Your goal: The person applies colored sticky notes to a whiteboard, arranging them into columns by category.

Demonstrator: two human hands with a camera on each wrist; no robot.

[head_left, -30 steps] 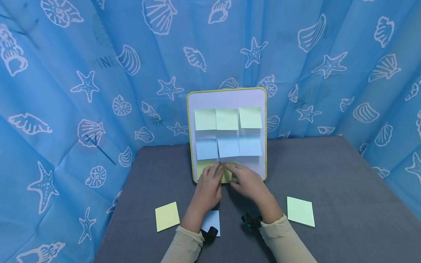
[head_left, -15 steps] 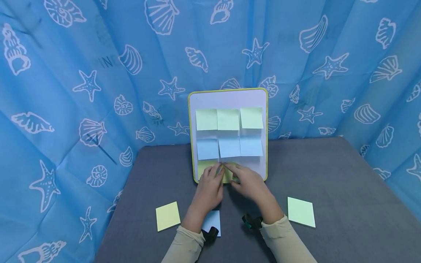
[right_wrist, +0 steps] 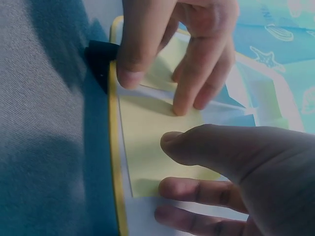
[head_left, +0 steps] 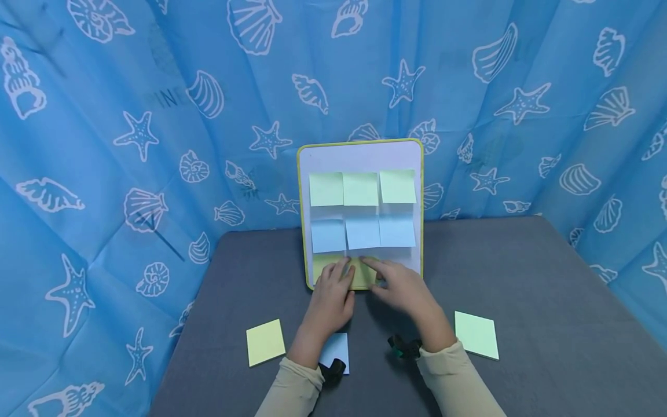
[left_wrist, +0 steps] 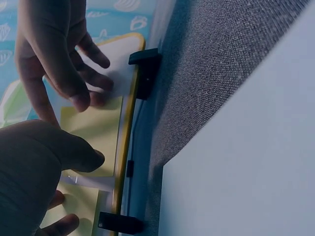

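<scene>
A small whiteboard (head_left: 359, 156) with a yellow frame stands upright at the back of the table. It bears a row of pale green sticky notes (head_left: 360, 189) above a row of blue ones (head_left: 363, 232). Two yellow sticky notes lie along the bottom: a left one (head_left: 320, 266) and a middle one (head_left: 365, 277). My left hand (head_left: 329, 298) rests its fingertips on the left note and near the seam, its fingers loosely spread. My right hand (head_left: 405, 291) touches the middle note's upper and right edges with extended fingers; its thumb (right_wrist: 197, 145) lies over that note.
On the grey table (head_left: 547, 289) lie a yellow pad (head_left: 265, 343) at left, a light green pad (head_left: 476, 335) at right, and a blue pad (head_left: 337, 349) partly under my left wrist. Black clips (left_wrist: 146, 73) support the board's lower edge. A blue shell-patterned curtain (head_left: 208, 162) hangs behind.
My right hand has slid a little to the right along the middle yellow note's top, uncovering more of it. The left hand has stayed in place.
</scene>
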